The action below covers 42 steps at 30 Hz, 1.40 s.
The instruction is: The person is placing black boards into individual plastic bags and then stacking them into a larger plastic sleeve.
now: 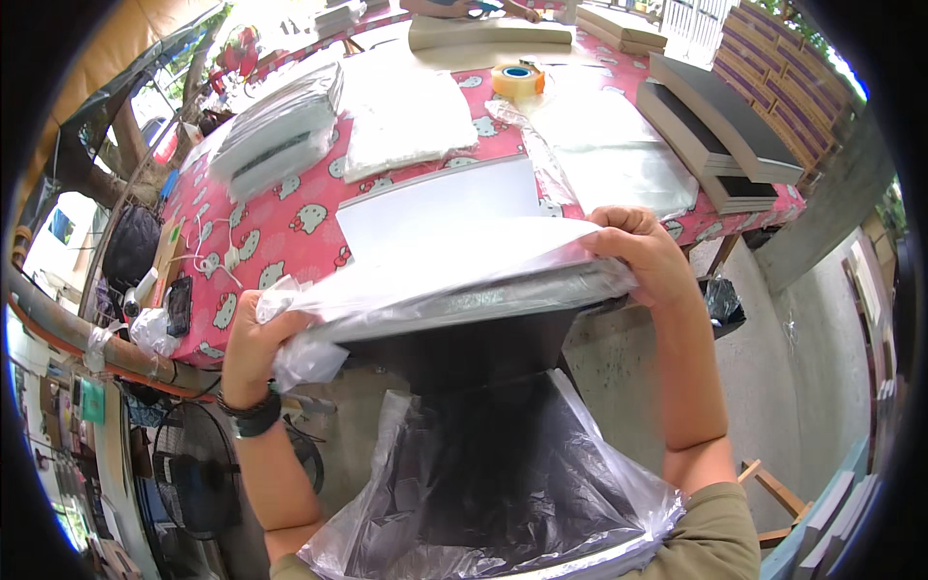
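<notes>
Between my hands stretches a clear plastic bag [454, 302], its edge pulled taut over the end of a black flat board or book [464, 350]. My left hand [259, 336] is closed on the bunched left corner of the plastic. At the other corner my right hand [636, 249] pinches the film between thumb and fingers. Down toward my lap runs more of the black surface, with loose clear plastic sheeting [619, 478] spread around it. Just beyond the bag a white sheet or board [445, 198] lies on the pink patterned tablecloth [271, 227].
A plastic-wrapped stack [280, 126] stands far left beside a pile of clear bags [411, 121]. Flat clear bags [619, 159] lie at right, below a tape roll [518, 79]. Black-covered books [720, 116] line the right edge. A phone [180, 305] rests near left; a fan [196, 469] stands below.
</notes>
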Motion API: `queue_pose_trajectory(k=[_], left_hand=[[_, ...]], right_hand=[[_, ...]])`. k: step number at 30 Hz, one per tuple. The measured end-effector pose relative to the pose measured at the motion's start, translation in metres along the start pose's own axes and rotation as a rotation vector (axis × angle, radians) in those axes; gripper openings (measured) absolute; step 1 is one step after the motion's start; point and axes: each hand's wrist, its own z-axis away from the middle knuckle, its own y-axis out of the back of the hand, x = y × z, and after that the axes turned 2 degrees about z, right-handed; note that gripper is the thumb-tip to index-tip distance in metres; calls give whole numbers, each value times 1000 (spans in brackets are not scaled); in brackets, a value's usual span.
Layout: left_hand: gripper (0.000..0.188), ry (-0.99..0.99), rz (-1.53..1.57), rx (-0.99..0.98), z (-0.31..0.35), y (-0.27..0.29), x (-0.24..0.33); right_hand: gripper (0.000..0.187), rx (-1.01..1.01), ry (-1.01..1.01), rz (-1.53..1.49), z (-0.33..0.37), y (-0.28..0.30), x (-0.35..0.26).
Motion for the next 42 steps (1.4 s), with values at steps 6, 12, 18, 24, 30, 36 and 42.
queue_pose_trajectory(k=[6, 12, 18, 24, 30, 36, 42], left_hand=[[22, 106, 67, -372, -16, 31, -131], [10, 404, 517, -101, 25, -49, -157], [17, -103, 71, -59, 58, -51, -180], [23, -2, 372, -635, 84, -25, -166], [22, 524, 269, -124, 59, -72, -263], [27, -94, -1078, -102, 36, -51, -368], [19, -254, -395, 876, 15, 16, -200]], right_hand=[[24, -28, -238, -236, 7, 16, 76], [20, 99, -178, -330, 42, 36, 181], [7, 243, 54, -49, 60, -5, 159], [16, -245, -115, 195, 92, 9, 141], [17, 169, -403, -21, 62, 48, 274], [30, 281, -384, 553, 43, 47, 273], [36, -352, 188, 287, 53, -18, 110]])
